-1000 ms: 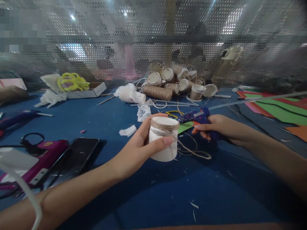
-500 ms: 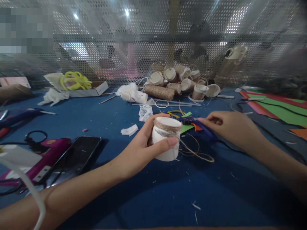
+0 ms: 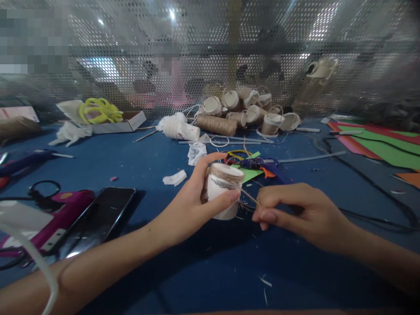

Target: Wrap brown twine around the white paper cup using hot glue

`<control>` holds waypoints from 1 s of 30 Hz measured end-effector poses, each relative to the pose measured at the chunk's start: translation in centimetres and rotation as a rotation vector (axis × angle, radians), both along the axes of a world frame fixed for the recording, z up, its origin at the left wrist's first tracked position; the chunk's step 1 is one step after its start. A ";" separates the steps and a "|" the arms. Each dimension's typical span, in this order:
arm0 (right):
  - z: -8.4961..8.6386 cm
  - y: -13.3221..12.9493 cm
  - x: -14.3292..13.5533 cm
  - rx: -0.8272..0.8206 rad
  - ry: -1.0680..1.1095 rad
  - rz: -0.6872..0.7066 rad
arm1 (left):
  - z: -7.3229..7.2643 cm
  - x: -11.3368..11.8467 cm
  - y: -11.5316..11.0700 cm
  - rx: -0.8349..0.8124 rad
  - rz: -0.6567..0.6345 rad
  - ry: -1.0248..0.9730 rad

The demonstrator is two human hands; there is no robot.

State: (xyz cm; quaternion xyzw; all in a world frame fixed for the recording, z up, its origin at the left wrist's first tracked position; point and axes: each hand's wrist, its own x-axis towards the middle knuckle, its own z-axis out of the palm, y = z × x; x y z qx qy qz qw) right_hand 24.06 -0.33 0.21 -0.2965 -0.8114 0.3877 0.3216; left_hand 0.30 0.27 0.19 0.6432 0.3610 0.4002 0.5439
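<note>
A white paper cup (image 3: 222, 205) with several turns of brown twine round its upper part is gripped in my left hand (image 3: 193, 199). The thumb lies across its front and the index finger reaches past its rim. From the cup's right side a length of twine (image 3: 251, 197) runs to my right hand (image 3: 295, 210), which pinches it between thumb and fingers. Behind the cup lies a dark blue glue gun (image 3: 259, 164) with an orange trigger. Green paper scraps (image 3: 252, 175) and yellow-handled scissors (image 3: 238, 154) are beside the glue gun, partly covered.
Twine-wrapped cups (image 3: 272, 124), a twine roll (image 3: 216, 125) and stacked paper cups (image 3: 182, 131) lie at the back. To the left are a phone (image 3: 101, 218), a magenta power strip (image 3: 70, 214) and another glue gun (image 3: 28, 161). Coloured sheets (image 3: 377, 144) and a black cable (image 3: 370, 183) are right.
My right hand has left the blue glue gun, moved toward me and left, and taken hold of the loose twine, which is now pulled straight. The cup is tilted slightly.
</note>
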 end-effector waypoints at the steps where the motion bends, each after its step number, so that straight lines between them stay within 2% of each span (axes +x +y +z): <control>1: 0.0 0.1 0.0 0.041 0.017 -0.023 | 0.0 0.0 0.0 0.011 -0.007 0.001; 5: 0.2 0.5 0.1 0.124 0.042 -0.088 | 0.1 -0.1 0.0 0.048 -0.036 0.011; 17: 0.0 0.6 0.1 0.079 0.017 -0.146 | 0.1 -0.2 -0.5 -0.068 -0.090 -0.086; 30: -0.2 0.7 -0.2 0.021 0.004 -0.140 | 0.5 0.0 -0.9 -0.184 -0.129 -0.145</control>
